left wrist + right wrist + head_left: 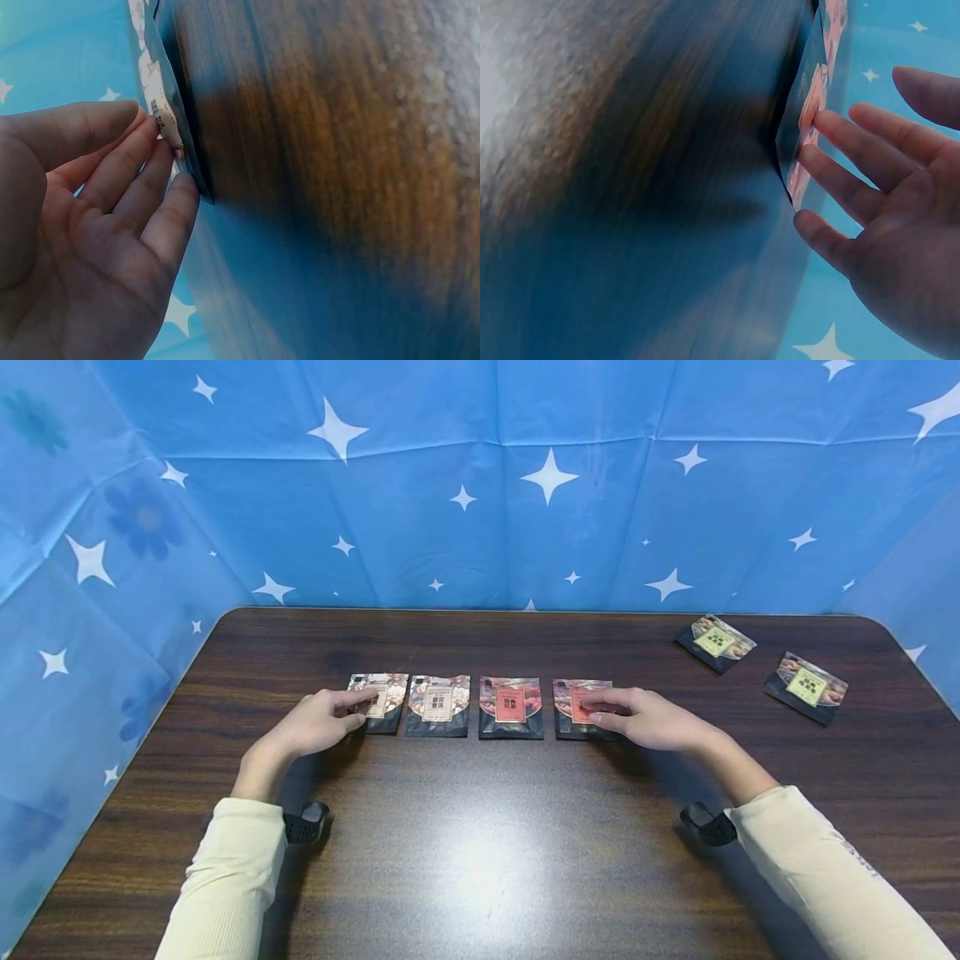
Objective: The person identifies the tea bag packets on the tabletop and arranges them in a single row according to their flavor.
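Two white-labelled packets and two red-labelled packets lie flat in a row across the table in the head view. My left hand (318, 724) rests its fingertips on the leftmost white-labelled packet (393, 700), covering part of its label. Beside that lies the other white-labelled packet (437, 706), then a red-labelled packet (511, 706). At the row's right end, my right hand (648, 718) touches the second red-labelled packet (567, 717) with extended fingers. Each wrist view shows relaxed fingers against the packet's face, the thumb off it.
Two yellow-labelled packets lie askew at the back right, one (715, 643) near the far edge and the other (807, 688) farther right. A blue star-patterned curtain (420, 543) hangs behind the brown wooden table (390, 835). Light glares off the tabletop's front middle.
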A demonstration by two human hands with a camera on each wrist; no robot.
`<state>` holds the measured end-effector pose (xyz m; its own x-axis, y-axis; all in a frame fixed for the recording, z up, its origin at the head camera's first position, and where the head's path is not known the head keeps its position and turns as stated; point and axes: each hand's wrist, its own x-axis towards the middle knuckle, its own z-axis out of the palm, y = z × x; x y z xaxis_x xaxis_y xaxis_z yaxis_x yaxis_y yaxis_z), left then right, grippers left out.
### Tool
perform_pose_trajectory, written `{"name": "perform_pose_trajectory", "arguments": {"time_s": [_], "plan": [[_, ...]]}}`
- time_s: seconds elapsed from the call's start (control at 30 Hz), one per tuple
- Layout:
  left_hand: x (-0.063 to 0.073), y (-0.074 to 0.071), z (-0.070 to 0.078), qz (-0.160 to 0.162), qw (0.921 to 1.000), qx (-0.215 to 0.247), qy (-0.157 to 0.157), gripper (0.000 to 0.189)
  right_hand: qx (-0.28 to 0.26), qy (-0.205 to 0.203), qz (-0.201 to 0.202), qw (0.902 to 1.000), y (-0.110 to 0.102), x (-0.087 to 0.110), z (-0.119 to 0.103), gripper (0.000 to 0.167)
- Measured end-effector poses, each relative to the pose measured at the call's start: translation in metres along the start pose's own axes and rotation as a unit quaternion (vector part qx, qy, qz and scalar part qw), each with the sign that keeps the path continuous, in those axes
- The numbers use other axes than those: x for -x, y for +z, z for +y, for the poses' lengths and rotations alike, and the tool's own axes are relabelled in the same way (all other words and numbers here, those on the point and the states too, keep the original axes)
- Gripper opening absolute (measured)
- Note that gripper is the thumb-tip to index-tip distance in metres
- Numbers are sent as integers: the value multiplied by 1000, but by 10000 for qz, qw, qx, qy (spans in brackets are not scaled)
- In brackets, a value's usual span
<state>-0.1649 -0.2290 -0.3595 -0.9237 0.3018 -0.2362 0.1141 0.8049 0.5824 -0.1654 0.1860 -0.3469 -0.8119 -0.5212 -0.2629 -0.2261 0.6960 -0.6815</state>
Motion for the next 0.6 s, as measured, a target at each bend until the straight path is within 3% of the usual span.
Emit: {"name": "perform_pose_trajectory", "arguments": {"time_s": [0.6], "plan": [[-1, 1, -2, -9, 10000, -14, -4, 44, 33, -108, 18, 9999, 1, -6, -2, 41]]}}
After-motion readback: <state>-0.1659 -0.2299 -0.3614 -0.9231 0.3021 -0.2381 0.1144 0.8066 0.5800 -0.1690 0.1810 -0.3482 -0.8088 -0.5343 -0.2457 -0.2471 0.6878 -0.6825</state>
